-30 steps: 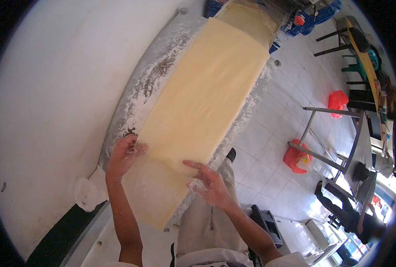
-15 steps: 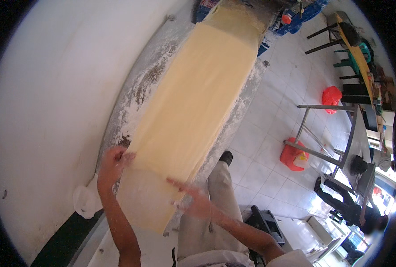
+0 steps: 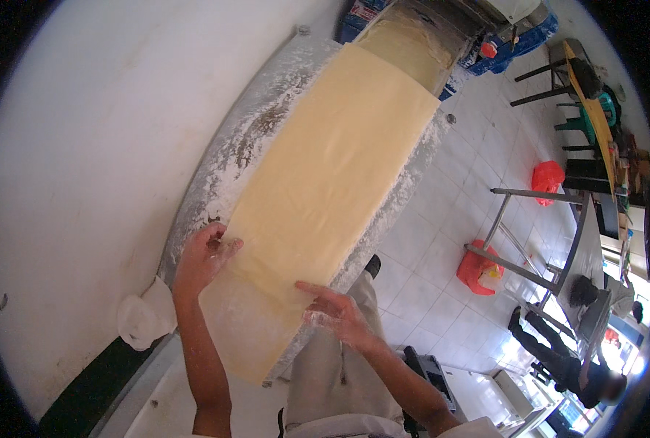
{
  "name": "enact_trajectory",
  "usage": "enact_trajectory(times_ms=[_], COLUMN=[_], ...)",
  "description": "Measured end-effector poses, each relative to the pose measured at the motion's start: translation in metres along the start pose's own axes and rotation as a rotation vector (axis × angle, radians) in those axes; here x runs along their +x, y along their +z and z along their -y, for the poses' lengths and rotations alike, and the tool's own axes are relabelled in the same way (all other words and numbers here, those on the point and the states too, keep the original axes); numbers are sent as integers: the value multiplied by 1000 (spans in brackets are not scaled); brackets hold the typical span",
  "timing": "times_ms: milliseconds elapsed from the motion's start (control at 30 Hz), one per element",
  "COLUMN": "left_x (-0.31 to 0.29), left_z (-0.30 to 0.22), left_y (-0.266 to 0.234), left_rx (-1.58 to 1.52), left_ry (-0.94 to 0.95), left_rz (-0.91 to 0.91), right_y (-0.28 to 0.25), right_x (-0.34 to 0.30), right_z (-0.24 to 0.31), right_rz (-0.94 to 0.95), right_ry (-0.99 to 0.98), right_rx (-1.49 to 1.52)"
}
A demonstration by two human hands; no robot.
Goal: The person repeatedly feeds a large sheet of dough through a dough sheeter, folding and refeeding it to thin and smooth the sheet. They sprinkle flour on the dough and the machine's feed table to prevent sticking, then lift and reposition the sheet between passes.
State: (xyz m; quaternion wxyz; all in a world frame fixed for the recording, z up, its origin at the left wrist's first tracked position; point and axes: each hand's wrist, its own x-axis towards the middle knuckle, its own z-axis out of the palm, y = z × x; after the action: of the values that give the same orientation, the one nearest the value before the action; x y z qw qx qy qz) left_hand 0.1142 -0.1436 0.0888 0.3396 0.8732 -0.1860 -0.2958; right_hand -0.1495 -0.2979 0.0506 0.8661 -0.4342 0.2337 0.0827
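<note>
A long pale-yellow sheet of dough (image 3: 332, 160) lies along a floury metal table (image 3: 226, 157). Its near part (image 3: 252, 321) looks paler and thinner, with a crease across it between my hands. At the left edge of the dough, my left hand (image 3: 207, 254) is closed, thumb and fingers pinching the edge. My right hand (image 3: 343, 315) rests at the right edge with its forefinger stretched over the dough and its other fingers loosely bent apart. White flour shows on the right hand's thumb side.
Beyond the far end of the dough stands a machine with a floury tray (image 3: 405, 47). A white wall (image 3: 98, 146) runs along the left, with a white bundle (image 3: 146, 314) by the table. On the tiled floor to the right are red bags (image 3: 480, 269), a metal-legged table (image 3: 533, 193) and a person (image 3: 559, 350).
My view has shifted slightly. My right hand, blurred before, is now steadier at the dough's right edge. The left hand stays at the left edge, and the far end looks flatter.
</note>
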Motion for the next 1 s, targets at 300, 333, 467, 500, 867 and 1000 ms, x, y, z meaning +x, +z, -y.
enact_trajectory(times_ms=[300,333,467,500,867,1000], left_x=[-17,-19,-17,-16,-31,-48], left_z=[34,33,14,11,35,33], left_y=[-32,-33,-24,-23,-26,-22], left_rx=[171,138,30,7,-5,-78], left_ry=[-168,-141,-216,-282,-207,-238], left_rz=[214,214,220,221,397,269], right_y=[28,27,19,19,19,13], right_x=[-14,-13,-5,-4,-22,-38], right_z=[-21,-23,-22,-20,9,17], right_rz=[209,190,127,114,284,295], right_ry=[-35,-3,155,202,148,141], right_rx=[-592,-499,77,272,-343,-368])
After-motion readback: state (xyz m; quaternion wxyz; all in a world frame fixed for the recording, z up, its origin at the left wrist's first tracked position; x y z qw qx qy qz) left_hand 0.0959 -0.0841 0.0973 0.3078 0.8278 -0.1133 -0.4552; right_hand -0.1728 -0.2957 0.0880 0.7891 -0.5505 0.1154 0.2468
